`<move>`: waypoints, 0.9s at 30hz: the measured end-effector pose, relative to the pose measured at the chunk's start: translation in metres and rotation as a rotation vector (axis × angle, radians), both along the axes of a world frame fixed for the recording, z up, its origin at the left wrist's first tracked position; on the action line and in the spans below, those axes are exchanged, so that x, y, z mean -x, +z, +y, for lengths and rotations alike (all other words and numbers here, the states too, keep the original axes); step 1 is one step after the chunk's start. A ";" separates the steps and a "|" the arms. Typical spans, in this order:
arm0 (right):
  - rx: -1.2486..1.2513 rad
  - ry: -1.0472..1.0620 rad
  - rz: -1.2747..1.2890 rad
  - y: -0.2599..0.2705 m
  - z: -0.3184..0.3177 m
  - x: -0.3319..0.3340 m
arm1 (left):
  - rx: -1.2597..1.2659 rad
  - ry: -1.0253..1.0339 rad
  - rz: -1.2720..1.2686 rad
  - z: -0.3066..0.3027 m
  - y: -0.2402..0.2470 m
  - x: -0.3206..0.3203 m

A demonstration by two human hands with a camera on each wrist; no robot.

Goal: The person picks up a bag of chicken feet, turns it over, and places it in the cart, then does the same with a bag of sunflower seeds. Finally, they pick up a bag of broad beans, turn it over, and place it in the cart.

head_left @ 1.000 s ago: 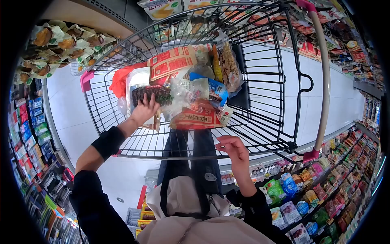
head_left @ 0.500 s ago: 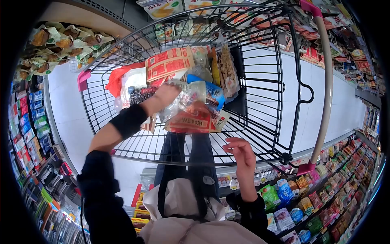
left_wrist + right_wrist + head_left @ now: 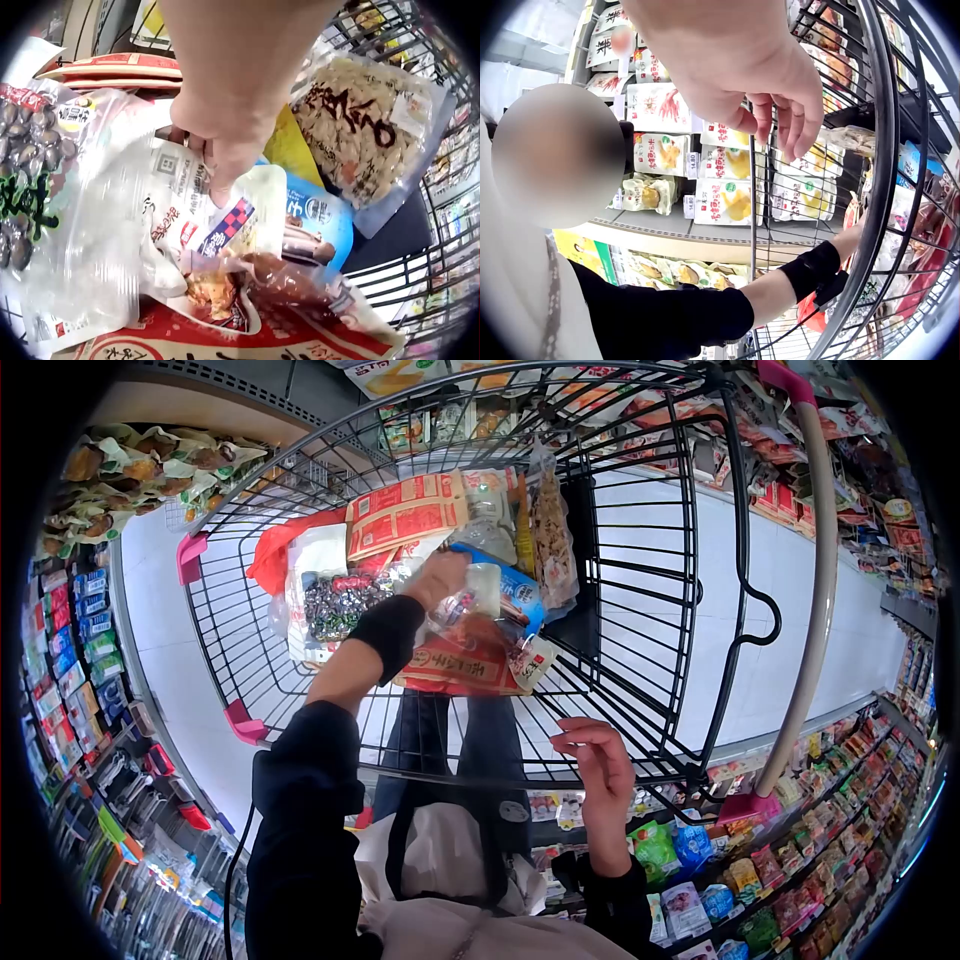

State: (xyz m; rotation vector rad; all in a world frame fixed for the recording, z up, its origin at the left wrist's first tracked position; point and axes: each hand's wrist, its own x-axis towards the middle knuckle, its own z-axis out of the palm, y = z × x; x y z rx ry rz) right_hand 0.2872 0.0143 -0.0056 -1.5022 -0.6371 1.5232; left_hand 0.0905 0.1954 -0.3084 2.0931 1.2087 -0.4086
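My left hand [image 3: 440,580] reaches into the shopping cart [image 3: 690,560]. Seen from the left wrist, the hand [image 3: 225,142] pinches the upper part of a white printed packet [image 3: 180,195], thumb in front and fingers partly hidden behind. Left of it lies a clear bag of dark seeds [image 3: 34,165]; a blue packet [image 3: 319,225] and a clear bag of pale pieces [image 3: 360,127] lie to its right. A red packet [image 3: 460,665] is nearest the person. My right hand [image 3: 600,760] hangs at the cart's near side, fingers loosely curled and holding nothing.
Red-and-cream packs [image 3: 405,520] and a red bag [image 3: 280,550] lie in the cart's far left part. The cart handle [image 3: 815,560] is at the right. Shelves of packaged goods [image 3: 770,870] stand around the cart.
My left hand has moved right from the bag of dark seeds to the packets in the middle and now pinches one. The cart shifted slightly in view; my right hand stays loosely curled.
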 end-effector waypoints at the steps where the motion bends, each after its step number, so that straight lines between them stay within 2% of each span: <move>1: -0.004 0.000 -0.003 0.000 0.001 -0.001 | -0.001 -0.017 -0.112 0.004 -0.008 0.004; 3: -0.015 0.000 -0.001 0.001 0.001 -0.003 | -0.002 -0.051 -0.337 0.012 -0.012 0.007; 4: -0.023 0.000 -0.001 0.001 0.001 -0.004 | 0.017 -0.087 -0.277 0.015 -0.008 0.003; 5: -0.024 0.000 0.005 0.001 0.002 -0.004 | -0.001 -0.056 -0.324 0.015 -0.002 0.002; 7: -0.028 0.000 0.018 0.000 0.003 -0.003 | -0.040 0.006 -0.418 0.016 0.069 -0.004; 10: -0.023 0.001 0.033 0.001 0.004 -0.001 | -0.327 -0.185 -0.561 0.016 0.151 -0.004; 14: -0.011 0.008 0.047 -0.003 0.003 0.005 | -0.637 -0.421 -0.518 0.006 0.233 0.020; 15: -0.007 0.012 0.057 -0.005 0.003 0.005 | -0.763 -0.509 -0.530 0.002 0.243 0.029; 17: -0.009 -0.061 0.011 -0.004 0.008 0.012 | -0.944 -0.517 -0.740 -0.008 0.260 0.039; 21: -0.025 -0.100 -0.066 -0.002 0.025 0.022 | -0.987 -0.656 -0.889 -0.029 0.298 0.062; 25: 0.064 0.012 0.111 0.001 0.029 0.029 | -1.017 -0.703 -0.964 -0.048 0.305 0.075; 27: 0.164 -0.011 0.204 0.000 0.026 0.035 | -1.031 -0.711 -0.993 -0.052 0.306 0.077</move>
